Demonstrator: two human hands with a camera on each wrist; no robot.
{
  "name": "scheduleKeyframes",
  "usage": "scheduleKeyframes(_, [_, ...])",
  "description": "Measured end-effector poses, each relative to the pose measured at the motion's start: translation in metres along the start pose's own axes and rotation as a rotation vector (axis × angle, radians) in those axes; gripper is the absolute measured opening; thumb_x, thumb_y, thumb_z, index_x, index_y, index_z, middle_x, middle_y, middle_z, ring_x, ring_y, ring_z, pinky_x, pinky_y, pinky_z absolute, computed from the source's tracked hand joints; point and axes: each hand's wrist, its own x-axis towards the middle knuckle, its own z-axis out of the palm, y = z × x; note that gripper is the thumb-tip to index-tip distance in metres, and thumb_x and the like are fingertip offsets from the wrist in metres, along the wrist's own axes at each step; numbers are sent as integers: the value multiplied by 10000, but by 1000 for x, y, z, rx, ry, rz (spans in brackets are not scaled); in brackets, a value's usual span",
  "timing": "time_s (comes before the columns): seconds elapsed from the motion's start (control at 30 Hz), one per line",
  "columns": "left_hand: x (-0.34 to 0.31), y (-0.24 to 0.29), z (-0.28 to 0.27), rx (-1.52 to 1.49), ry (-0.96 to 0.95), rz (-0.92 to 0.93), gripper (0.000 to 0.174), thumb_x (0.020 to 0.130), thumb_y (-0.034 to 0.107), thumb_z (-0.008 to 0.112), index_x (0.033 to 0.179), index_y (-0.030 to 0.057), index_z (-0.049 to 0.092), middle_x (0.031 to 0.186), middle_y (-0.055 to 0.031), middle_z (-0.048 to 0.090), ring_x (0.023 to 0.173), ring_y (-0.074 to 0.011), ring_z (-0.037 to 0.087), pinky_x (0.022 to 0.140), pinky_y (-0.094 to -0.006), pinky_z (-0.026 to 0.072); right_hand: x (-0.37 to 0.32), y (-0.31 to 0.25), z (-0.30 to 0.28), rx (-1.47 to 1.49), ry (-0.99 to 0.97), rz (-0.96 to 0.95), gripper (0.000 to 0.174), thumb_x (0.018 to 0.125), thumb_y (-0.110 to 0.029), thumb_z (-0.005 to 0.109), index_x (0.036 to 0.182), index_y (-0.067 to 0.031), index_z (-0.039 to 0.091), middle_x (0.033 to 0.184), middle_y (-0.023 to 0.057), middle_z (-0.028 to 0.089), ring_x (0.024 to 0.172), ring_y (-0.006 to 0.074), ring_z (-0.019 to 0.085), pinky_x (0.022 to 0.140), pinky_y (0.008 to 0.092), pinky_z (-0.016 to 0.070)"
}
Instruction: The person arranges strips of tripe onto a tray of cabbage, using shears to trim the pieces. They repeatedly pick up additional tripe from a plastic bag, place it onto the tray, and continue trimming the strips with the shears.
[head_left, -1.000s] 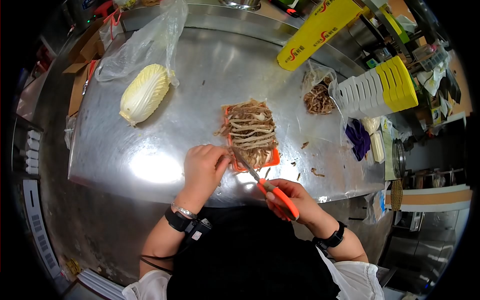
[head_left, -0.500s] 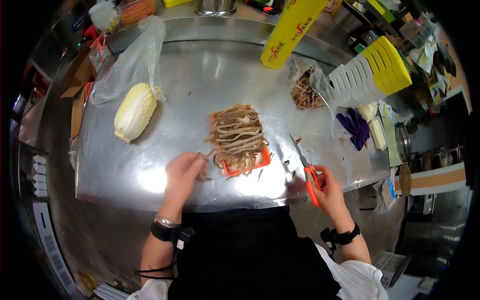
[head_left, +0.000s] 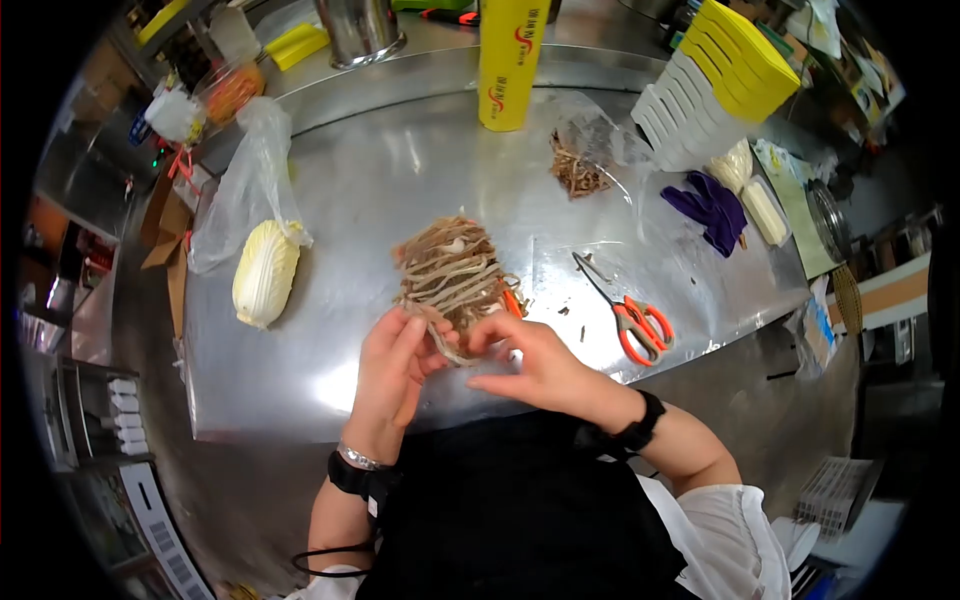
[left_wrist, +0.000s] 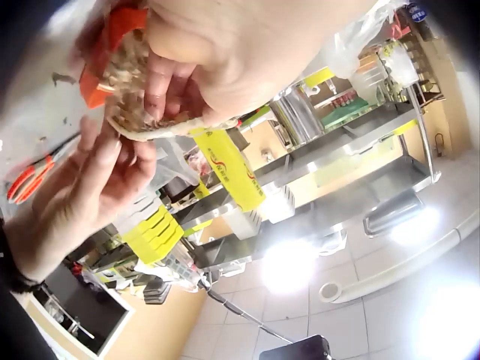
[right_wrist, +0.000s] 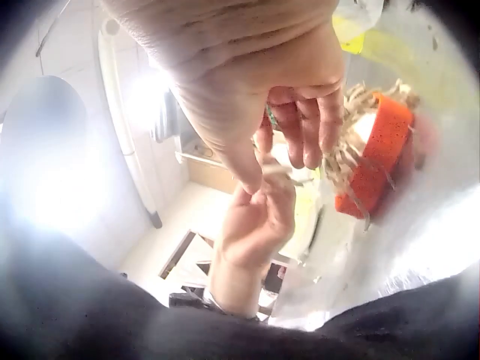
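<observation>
In the head view my left hand (head_left: 388, 362) pinches a long pale-brown, fibrous strip (head_left: 446, 348) at the near edge of a heap of similar strips (head_left: 450, 270). The heap lies over a small orange tray (head_left: 512, 302), mostly hidden but with its wall plain in the right wrist view. My right hand (head_left: 540, 362) is beside the strip's loose end, thumb and forefinger spread apart around it. In the left wrist view its fingertips (left_wrist: 111, 148) are right at the strip's end. Orange-handled scissors (head_left: 622, 312) lie on the steel table to the right, blades pointing away.
A napa cabbage (head_left: 266, 275) lies at the left by a clear plastic bag (head_left: 240, 190). Behind are a yellow cling-film box (head_left: 507, 70) and a bag of brown strips (head_left: 577, 165). Stacked white and yellow baskets (head_left: 705, 90) and a purple cloth (head_left: 712, 210) are at the right.
My right hand has put the scissors down on the table at the right and come back to the tray. My left hand has moved inward to the heap's near edge.
</observation>
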Motion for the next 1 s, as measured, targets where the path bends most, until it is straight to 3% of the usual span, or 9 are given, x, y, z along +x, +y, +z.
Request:
scheduleKeyframes(0.2, [-18,0,-7,201,120,49,272,980,41,614,1241,39,539,1124,-101,694,1017,-183,680,815,-312,596,-8,9,-2,81,102,54,142,895,-91,757,1000,-24,688,851,47,696,750,114,648,675,275,518])
scheduleKeyframes(0.37, [-29,-18,-24,373,-13,-60,146,924,-35,690,1068,-13,706,1101,-102,709,1032,-159,686,826,-282,595,-29,24,-17,74,91,92,135,903,-104,747,1008,-27,715,790,55,693,693,116,635,638,281,507])
scheduleKeyframes(0.47, [-18,-22,-13,544,-111,162,148,908,-23,712,1056,-21,708,1053,-84,709,975,-155,692,808,-274,596,-27,36,-20,87,143,139,137,902,-124,743,1002,-33,720,765,63,684,665,131,624,624,286,495])
scheduleKeyframes(0.57, [-1,-17,-5,869,-48,340,157,867,-27,741,1022,-15,717,994,-87,704,900,-173,696,750,-274,589,-12,45,-27,-75,259,119,148,878,-183,746,951,-56,724,759,92,665,644,221,634,605,337,493])
scheduleKeyframes(0.67, [18,-17,3,1114,18,485,149,829,-41,749,968,1,717,964,-110,694,839,-210,689,690,-299,578,8,61,-31,-365,305,36,119,881,-151,758,908,-41,720,789,61,624,643,164,602,600,293,477])
scheduleKeyframes(0.7, [22,-20,4,1152,33,560,144,825,-47,743,956,3,711,958,-115,691,827,-224,686,681,-308,574,13,67,-28,-363,359,8,132,846,-176,768,868,-59,711,820,88,606,660,237,604,618,334,487])
scheduleKeyframes(0.77, [30,-26,4,1224,66,707,138,817,-60,731,932,8,699,945,-123,685,804,-253,679,663,-326,565,17,75,-24,-417,398,6,132,843,-172,766,875,-60,705,847,83,612,689,238,617,638,344,495])
scheduleKeyframes(0.9, [36,-30,2,1290,123,814,129,811,-52,729,902,25,681,943,-120,684,795,-276,673,654,-337,558,20,74,-20,-482,468,-96,136,830,-158,768,896,-65,693,883,75,616,725,239,627,669,356,510])
scheduleKeyframes(1.0, [36,-29,2,1340,140,812,145,792,-39,741,898,37,679,940,-115,682,804,-290,666,665,-351,549,20,63,-23,-361,404,17,147,808,-135,774,907,-72,686,887,69,619,765,252,634,695,363,519])
